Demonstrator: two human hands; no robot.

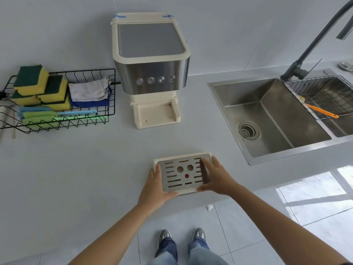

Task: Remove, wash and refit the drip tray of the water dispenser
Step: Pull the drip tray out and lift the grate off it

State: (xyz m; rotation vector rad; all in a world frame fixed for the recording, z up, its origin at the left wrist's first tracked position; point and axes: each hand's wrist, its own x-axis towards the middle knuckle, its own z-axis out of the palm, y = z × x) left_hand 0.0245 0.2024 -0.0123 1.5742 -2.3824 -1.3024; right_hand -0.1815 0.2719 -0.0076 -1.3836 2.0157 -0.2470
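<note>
Nearest, 2 shoes (181, 238) and jeans stand on the tiled floor, cut off by the bottom edge. Both forearms reach forward to the drip tray (183, 174), which lies at the near edge of the counter (76, 169), out of the water dispenser (150, 67). The left hand (155, 190) grasps the tray's left end, thumb on the near rim; the right hand (215, 177) grasps the right end, its fingers spread over the slotted metal grille and hiding its right slots. The grille shows 2 round holes and 1 red dot. Whether the tray rests on the counter or is lifted cannot be told. Farther back the dispenser stands against the wall, its cream base platform bare. To the far left, a wire basket (110, 96) holds sponges (31, 79) and folded cloths. To the right, the steel sink (267, 119), with a dark faucet (313, 44) cut off at the top and an orange brush (321, 111) in a rack.
</note>
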